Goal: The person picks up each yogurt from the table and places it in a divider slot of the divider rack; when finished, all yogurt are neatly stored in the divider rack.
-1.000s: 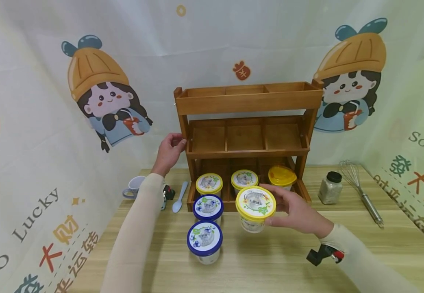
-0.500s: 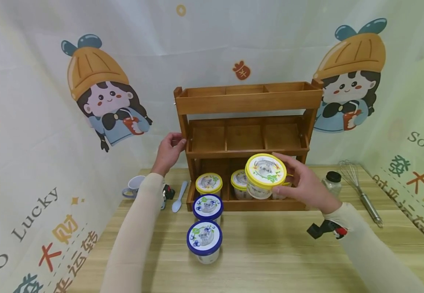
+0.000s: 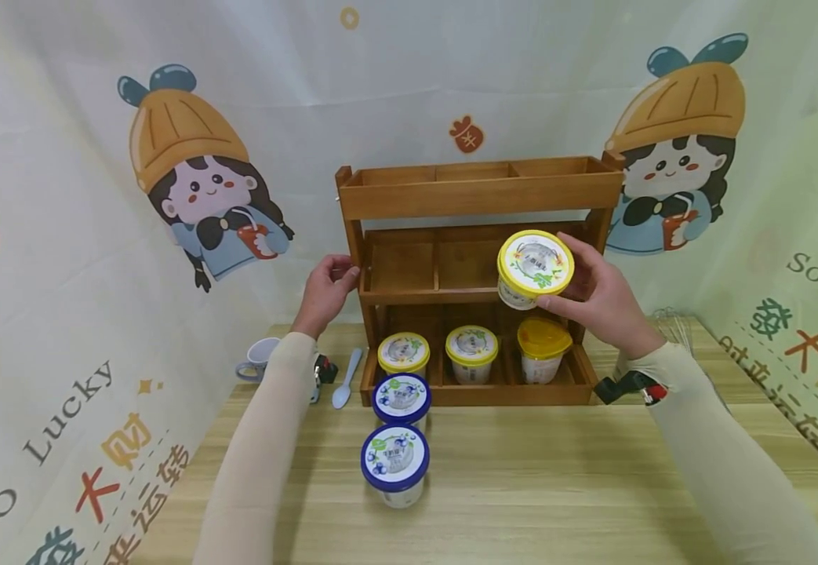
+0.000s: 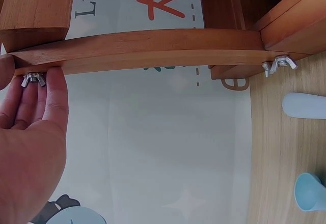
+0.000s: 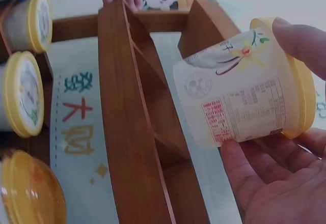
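Note:
My right hand (image 3: pixel 606 302) grips a yellow-lidded cup (image 3: pixel 536 267) in front of the middle shelf's right compartment; in the right wrist view the cup (image 5: pixel 239 86) lies sideways between thumb and fingers. My left hand (image 3: pixel 325 297) holds the left side post of the wooden rack (image 3: pixel 479 200); in the left wrist view its fingers (image 4: pixel 55 96) curl at the post beside a wing nut. Three yellow-lidded cups stand in the bottom shelf: left (image 3: pixel 404 353), middle (image 3: pixel 472 353) and right (image 3: pixel 543 345), the last with an orange-yellow lid. Two blue-lidded cups (image 3: pixel 401 399) (image 3: pixel 394 459) stand before the rack.
Left of the rack are a light blue spoon (image 3: pixel 347 380) and a mug (image 3: pixel 262 355). A whisk (image 3: pixel 675 326) lies at the right, partly behind my right arm. A printed cloth (image 3: pixel 409 94) hangs behind the rack.
My right hand has lifted the yellow-lidded cup from low before the rack up to the middle shelf, moving slightly right. The left hand has stayed at the post.

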Demonstrator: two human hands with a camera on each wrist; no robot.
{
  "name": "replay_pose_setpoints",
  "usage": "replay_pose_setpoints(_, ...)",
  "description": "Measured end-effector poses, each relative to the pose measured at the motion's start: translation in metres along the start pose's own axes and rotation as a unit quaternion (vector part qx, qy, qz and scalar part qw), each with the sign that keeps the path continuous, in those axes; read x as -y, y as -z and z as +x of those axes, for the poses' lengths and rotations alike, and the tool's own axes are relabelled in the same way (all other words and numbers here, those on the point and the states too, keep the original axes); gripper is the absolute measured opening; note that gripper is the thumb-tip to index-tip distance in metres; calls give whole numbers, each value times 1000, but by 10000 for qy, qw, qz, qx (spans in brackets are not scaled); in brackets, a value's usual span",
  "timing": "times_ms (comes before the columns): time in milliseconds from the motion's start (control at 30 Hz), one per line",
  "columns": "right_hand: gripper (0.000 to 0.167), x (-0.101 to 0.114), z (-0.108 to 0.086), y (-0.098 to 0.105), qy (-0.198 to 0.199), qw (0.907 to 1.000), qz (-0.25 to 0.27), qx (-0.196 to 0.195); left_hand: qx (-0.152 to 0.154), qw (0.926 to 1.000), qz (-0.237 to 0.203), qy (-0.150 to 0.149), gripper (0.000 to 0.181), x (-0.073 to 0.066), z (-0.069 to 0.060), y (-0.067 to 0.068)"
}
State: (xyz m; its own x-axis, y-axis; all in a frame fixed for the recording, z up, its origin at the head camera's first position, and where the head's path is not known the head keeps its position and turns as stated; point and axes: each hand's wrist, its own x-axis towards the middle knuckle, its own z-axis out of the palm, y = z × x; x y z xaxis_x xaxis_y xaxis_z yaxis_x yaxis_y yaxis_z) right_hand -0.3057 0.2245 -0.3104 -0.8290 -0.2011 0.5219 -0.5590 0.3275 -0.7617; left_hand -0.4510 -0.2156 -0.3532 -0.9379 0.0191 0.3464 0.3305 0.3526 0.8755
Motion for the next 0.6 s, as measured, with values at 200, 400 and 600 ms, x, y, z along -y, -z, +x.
replay_pose_setpoints(200,90,-10,15,9,-324,9991,10,-273,13,10000,1,7,41,-1,-1,1)
replay_pose_setpoints(400,93,-23,24,17,-484,9978,2,-445,-20,10000,15,10,40,-1,-1,0)
replay_pose_setpoints(600,96,-39,27,21,-698,9963,52,-501,-34,10000,-7,-22,38,1,1,-1)
